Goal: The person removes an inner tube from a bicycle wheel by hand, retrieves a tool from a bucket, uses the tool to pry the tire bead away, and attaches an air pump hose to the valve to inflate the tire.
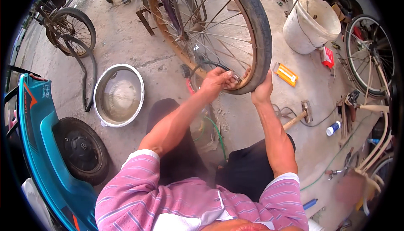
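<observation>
View: head.
Tire (264,41): upright ahead of the person, lower part between both hands.
Left hand (219,80): fingers pinched together on a small metal fitting (237,78) at the rim (254,48).
Right hand (263,88): clamped around the tire.
Basin (120,124): on the floor (143,50), left, holding water.
Yellow box (286,74): right, near the tire.
Hammer (299,117): beside the right forearm.

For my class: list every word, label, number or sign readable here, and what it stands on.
Teal vehicle: lettering on its side, partly legible; not copied here.
Black wheel: emblem at its centre; not named.
Orange packet: too small to read.
Red box: too small to read.
Blue-and-white container: too small to read.
</observation>
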`<action>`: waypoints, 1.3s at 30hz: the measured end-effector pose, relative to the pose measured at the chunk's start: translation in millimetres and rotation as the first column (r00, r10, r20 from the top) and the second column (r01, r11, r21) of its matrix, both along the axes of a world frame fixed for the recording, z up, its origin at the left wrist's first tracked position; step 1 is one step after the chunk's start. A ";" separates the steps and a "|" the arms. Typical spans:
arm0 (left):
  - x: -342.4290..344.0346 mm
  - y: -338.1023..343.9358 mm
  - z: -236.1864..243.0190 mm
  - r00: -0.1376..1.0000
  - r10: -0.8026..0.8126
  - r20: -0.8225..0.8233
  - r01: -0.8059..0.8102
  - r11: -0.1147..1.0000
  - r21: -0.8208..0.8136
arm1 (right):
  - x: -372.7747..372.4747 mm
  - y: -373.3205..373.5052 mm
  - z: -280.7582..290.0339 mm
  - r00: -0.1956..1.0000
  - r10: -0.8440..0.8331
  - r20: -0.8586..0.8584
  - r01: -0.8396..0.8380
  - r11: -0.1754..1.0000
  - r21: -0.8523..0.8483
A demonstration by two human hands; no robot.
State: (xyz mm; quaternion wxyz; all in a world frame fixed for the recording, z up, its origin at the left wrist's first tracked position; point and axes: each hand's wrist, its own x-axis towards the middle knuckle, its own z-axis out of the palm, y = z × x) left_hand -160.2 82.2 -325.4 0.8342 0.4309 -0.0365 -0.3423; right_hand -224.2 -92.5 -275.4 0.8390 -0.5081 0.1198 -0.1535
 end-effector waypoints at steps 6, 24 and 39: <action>0.8 -11.6 2.1 0.994 0.112 -0.011 -0.111 0.993 0.035 | 14.0 3.4 4.5 0.995 -0.101 0.006 0.101 0.995 0.012; -5.5 31.9 6.3 0.988 -0.128 -0.087 0.128 0.992 0.000 | 24.2 -27.2 -1.4 0.996 0.067 0.056 -0.066 0.997 -0.026; -148.5 1.2 -14.8 0.643 -0.751 -0.152 0.766 0.631 0.124 | 45.8 -36.8 25.9 1.000 -0.018 -0.024 0.017 0.998 -0.053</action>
